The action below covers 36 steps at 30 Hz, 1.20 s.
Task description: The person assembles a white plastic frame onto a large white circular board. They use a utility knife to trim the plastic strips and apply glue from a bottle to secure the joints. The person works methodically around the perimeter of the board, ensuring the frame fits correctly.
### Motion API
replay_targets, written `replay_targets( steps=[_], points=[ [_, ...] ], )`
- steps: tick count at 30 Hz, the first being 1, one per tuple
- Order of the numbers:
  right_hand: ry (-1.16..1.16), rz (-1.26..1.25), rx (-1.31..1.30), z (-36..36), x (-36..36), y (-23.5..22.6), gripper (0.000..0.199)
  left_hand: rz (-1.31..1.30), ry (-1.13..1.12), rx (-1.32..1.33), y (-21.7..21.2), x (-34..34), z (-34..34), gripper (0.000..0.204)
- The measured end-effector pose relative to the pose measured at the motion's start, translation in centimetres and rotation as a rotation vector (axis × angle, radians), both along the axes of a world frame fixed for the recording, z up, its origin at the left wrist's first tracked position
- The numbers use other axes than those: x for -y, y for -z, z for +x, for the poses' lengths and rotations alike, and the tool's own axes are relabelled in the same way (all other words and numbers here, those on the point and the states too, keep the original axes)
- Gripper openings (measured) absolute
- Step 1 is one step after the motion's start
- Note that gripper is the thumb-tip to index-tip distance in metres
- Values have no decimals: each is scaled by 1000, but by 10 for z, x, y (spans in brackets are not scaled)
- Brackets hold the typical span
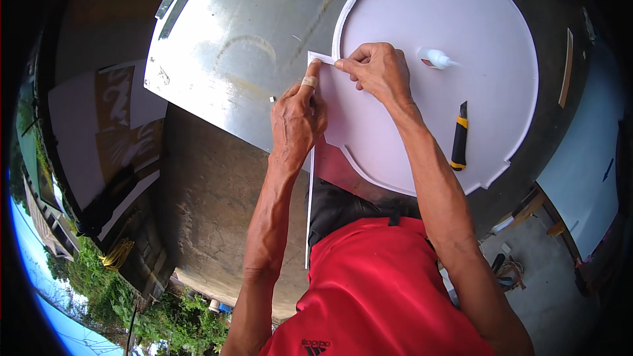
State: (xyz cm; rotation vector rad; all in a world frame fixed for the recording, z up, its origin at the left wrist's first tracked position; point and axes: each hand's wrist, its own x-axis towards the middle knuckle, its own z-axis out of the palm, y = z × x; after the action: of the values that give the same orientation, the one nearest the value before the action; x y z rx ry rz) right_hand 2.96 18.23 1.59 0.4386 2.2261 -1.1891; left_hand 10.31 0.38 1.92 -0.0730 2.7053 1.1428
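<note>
A large round white panel (422,112) with a thin raised rim lies on the metal sheet. At a squared notch on its left edge, a narrow white strip (308,224) bends at the corner and hangs down past the sheet's near edge. My left hand (300,118), bandaged on the index finger, is closed at this corner with that fingertip pressed to the strip. Just right of it, my right hand (382,72) pinches the strip's short section where it meets the curved rim. A small white squeeze bottle (433,58) lies on the panel, and a black-and-yellow utility knife (460,138) rests nearer me.
The shiny metal sheet (231,46) extends left, with a tiny white offcut (272,98) on it. A brown strip (566,69) lies at the far right. A light-blue board (587,171) stands to the right, and tools (508,270) lie on the floor below.
</note>
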Motion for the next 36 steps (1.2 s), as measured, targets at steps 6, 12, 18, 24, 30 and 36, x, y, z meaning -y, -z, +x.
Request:
replay_targets(
  steps=[6, 12, 18, 24, 30, 36],
  points=[
    [174, 3, -527, 42, -18, 0, 28, -71, 26, 19, -2, 0, -4, 66],
    [488, 219, -701, 93, -82, 5, 56, -32, 32, -5, -1, 6, -3, 66],
    [261, 38, -640, 57, -112, 26, 58, -11, 66, -97, 13, 11, -1, 67],
    [181, 164, -657, 53, -112, 30, 41, -36, 67, -101, 20, 13, 1, 67],
    [-87, 239, -815, 100, -85, 3, 34, -21, 62, -47, 24, 18, 2, 67],
    [-349, 362, -1026, 131, -73, 3, 38, 76, -10, 6, 16, 20, -5, 67]
  ],
)
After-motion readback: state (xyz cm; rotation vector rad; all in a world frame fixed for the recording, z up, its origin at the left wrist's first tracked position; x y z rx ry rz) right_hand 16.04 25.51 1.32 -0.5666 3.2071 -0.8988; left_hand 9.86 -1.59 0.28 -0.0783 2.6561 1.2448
